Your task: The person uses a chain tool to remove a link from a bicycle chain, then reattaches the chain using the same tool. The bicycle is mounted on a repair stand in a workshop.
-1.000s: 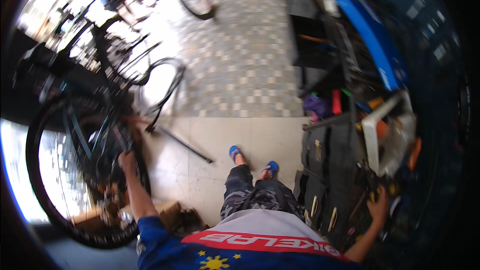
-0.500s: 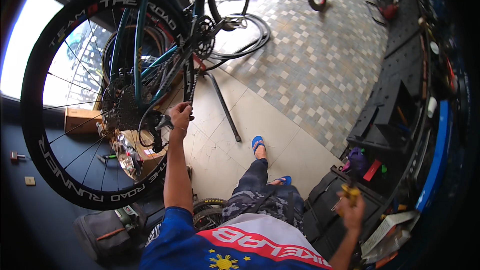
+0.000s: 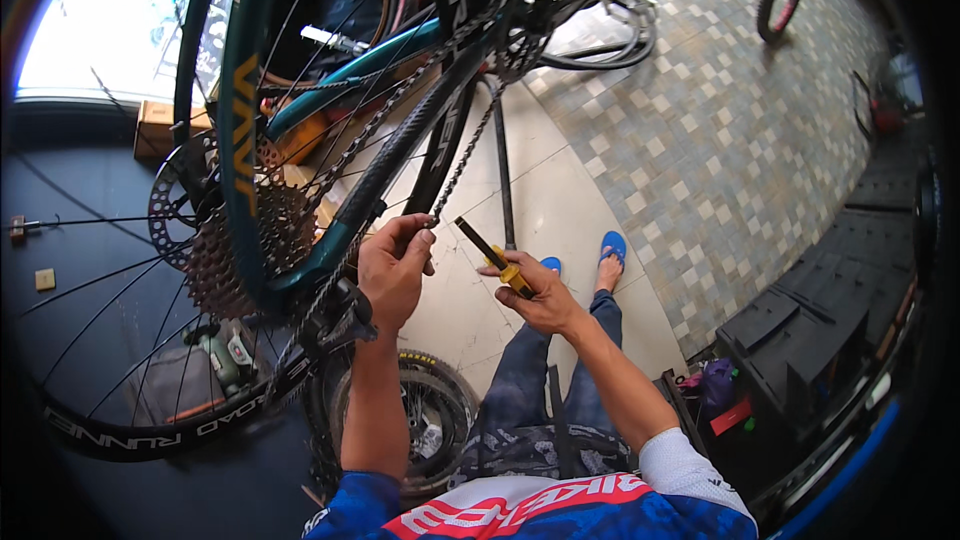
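- My left hand (image 3: 392, 275) pinches the bicycle chain (image 3: 468, 162) between thumb and forefinger, low on the stretch slanting down from the chainring (image 3: 540, 2).
- My right hand (image 3: 545, 300) is wrapped around a yellow-handled tool (image 3: 514, 280), its narrow dark end pointing up toward my left fingertips, near the chain but apart from it. Seen this edge-on, it could be pliers or something else; I can't be sure.
- The step in hand, I judge, is presenting the chain to the tool. The next move seems to call for a steady left pinch and a small, square approach with the right, so the tool meets a link without twisting it.
- The chain is dark metal, a flexible row of small, repeated links; the tool's handle looks smooth beside it.
- Just left of my hand hangs the rear derailleur (image 3: 345, 318), angular and black, below the toothed, stepped cone of the cassette (image 3: 250, 250).
- Beyond that sit the perforated disc rotor (image 3: 170, 202) and the glossy teal frame tube (image 3: 240, 100).
- Below, a knobbly tyre (image 3: 430, 420) lies by my leg.
- Farther out, smooth beige tiles (image 3: 560, 170) meet mottled mosaic flooring (image 3: 690, 120).
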`<action>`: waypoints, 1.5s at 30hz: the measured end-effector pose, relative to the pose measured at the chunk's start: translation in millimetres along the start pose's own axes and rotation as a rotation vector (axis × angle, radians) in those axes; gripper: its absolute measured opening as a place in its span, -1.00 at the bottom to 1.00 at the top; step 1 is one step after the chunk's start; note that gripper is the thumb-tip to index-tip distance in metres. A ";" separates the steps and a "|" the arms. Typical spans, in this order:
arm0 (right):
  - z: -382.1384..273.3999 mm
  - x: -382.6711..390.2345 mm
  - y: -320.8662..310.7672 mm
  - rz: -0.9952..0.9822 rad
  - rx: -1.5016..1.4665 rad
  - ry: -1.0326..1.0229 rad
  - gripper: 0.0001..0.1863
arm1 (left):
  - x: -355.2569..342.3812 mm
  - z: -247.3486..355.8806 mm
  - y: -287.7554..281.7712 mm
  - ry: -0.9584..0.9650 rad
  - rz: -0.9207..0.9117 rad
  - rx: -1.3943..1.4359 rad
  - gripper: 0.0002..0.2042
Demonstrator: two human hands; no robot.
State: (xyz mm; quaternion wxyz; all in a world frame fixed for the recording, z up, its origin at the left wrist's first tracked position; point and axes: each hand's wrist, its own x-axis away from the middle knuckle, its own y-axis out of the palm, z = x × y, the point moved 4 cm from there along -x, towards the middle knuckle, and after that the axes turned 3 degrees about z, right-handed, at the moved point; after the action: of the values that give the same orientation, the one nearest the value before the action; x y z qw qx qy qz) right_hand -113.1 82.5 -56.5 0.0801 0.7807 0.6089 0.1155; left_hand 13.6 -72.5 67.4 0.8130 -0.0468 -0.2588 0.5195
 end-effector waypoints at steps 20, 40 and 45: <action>13.0 -33.6 15.0 -0.230 -0.090 -0.015 -0.61 | 8.6 6.5 5.2 -0.064 0.146 0.037 -0.88; 18.6 -53.6 18.0 -0.184 0.251 0.067 -0.65 | 9.1 8.3 4.1 0.019 0.204 -0.042 -0.88; 20.2 -53.6 20.7 -0.197 0.166 0.148 -0.69 | 6.6 3.8 1.9 0.016 0.238 -0.084 -0.88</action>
State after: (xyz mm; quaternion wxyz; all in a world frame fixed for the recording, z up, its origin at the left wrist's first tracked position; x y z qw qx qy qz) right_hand -100.6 25.8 -74.9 -0.0191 0.7105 0.6942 0.1135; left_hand 12.4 -66.6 72.4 0.7449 -0.1154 -0.2666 0.6006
